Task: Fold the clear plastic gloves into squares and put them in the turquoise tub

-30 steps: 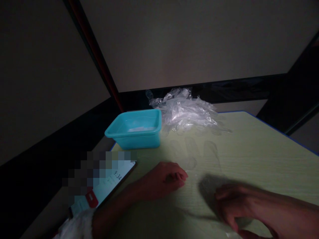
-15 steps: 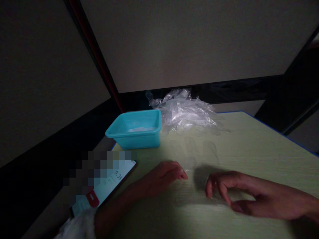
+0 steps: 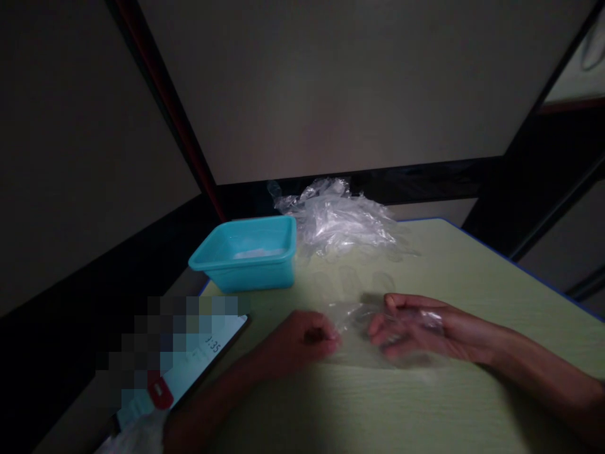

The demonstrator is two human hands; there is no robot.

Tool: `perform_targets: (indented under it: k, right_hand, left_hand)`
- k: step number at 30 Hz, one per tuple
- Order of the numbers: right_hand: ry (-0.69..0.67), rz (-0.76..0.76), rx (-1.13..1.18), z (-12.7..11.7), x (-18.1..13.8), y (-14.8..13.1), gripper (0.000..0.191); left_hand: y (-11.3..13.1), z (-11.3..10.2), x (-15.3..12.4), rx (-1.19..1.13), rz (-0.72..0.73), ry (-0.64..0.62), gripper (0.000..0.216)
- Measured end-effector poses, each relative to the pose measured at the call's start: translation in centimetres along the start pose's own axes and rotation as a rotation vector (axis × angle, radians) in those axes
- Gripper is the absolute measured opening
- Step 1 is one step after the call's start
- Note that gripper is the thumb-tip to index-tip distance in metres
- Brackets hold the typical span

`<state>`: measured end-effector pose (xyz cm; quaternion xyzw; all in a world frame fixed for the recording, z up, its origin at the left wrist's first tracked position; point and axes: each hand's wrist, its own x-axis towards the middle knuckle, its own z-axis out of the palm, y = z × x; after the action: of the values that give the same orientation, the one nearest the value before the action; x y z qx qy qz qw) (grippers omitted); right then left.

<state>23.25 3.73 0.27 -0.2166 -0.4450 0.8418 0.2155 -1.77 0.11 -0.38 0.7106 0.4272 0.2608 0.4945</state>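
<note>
My left hand is closed in a pinch on one edge of a clear, thin plastic glove. From there the plastic stretches rightward over the fingers of my right hand. Those fingers are apart and somewhat blurred, seen through the film. Whether they are inside the glove or only behind it I cannot tell. Just beyond my hands, faint finger shapes of another clear glove lie flat on the table.
A heap of clear plastic gloves lies at the back of the pale table. Left of it stands a turquoise basin with something white inside. A lit phone lies at the left edge, near my left forearm. A wall rises behind.
My left hand has closed on a glove, now stretched between the hands. My right hand has turned and moved slightly left, its fingers now under the plastic. The view has shifted a little.
</note>
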Motion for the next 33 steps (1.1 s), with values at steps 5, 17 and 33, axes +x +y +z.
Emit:
perform_targets:
  k: [5, 17, 33]
  right_hand:
    - [0.047, -0.008, 0.009, -0.4, -0.2, -0.7, 0.030]
    - [0.255, -0.082, -0.461, -0.6, -0.7, -1.3, 0.038]
    - [0.340, -0.109, -0.417, -0.8, -0.1, -0.8, 0.041]
  left_hand:
    - [-0.5, 0.3, 0.4, -0.041, -0.034, 0.095, 0.024]
    - [-0.8, 0.3, 1.6, -0.204, -0.083, 0.204, 0.032]
    - [-0.7, 0.7, 1.8, -0.401, -0.146, 0.268, 0.030]
